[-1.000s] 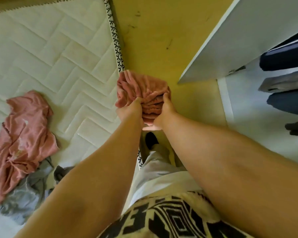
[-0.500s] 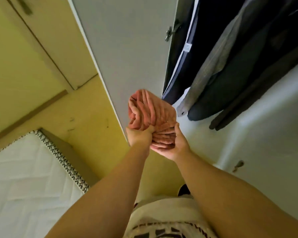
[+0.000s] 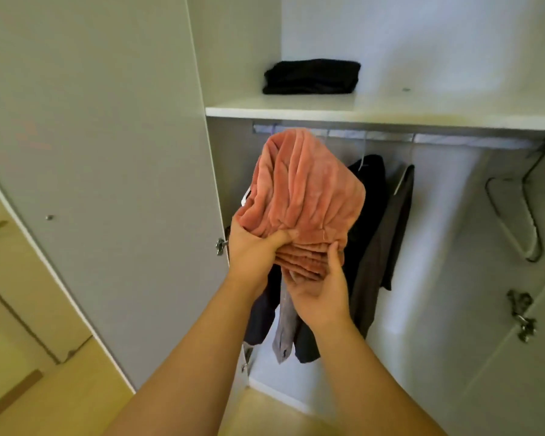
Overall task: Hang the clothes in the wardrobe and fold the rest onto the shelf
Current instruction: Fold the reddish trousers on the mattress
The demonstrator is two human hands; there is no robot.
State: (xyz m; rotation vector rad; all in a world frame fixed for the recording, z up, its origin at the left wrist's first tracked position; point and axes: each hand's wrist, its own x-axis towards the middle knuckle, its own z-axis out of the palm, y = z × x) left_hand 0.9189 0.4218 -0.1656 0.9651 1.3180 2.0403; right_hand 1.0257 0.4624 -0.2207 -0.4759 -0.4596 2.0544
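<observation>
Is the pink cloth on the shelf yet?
No, the left hand and right hand hold the pink cloth below the shelf, where a black folded pile lies.

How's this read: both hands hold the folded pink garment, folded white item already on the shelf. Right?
Wrong on colour: the folded item on the shelf is black, not white, per the head view. Both the left hand and right hand do hold the folded pink garment.
</observation>
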